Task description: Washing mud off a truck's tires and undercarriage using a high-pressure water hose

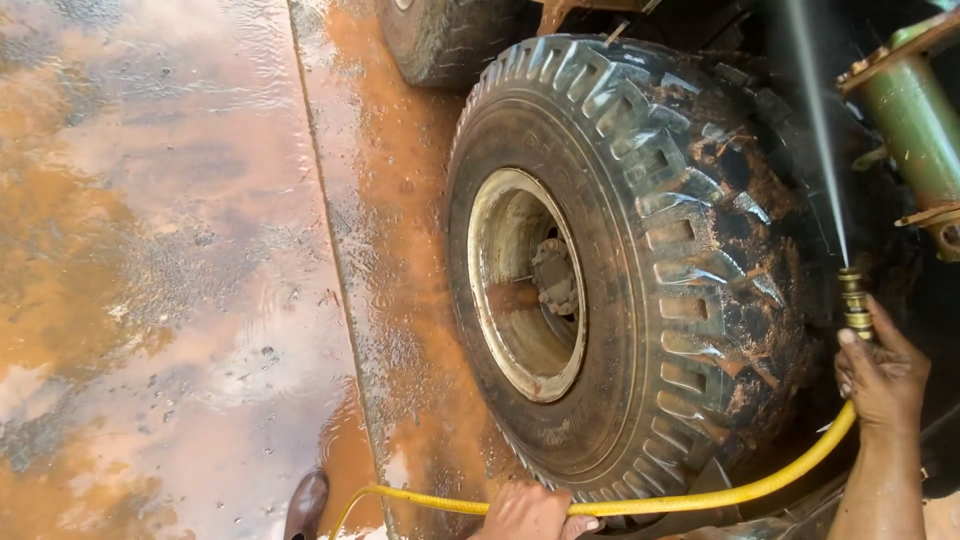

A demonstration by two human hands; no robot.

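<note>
As we look down through the head camera, our right hand (882,372) is closed around the brass nozzle (855,300) at the end of a long yellow rubber hose (700,497), fingers wrapped just behind the tip. A thin jet of water (818,130) leaves the nozzle and shoots straight away from that hand, past the green metal cylinder (915,115) just to its outer side. Our left hand (530,512) sits nearer to us and is closed over the hose further back along its length. The hose's long axis runs between the two hands in a shallow curve, then trails off beyond the left hand toward a brown shoe (306,505). The big black mud-caked truck tyre (640,260) with its pale steel rim (525,285) stands between and beyond the hands, its tread closest to the right hand. Wet, orange-stained concrete floor (170,270) spreads out beyond the left hand.
</note>
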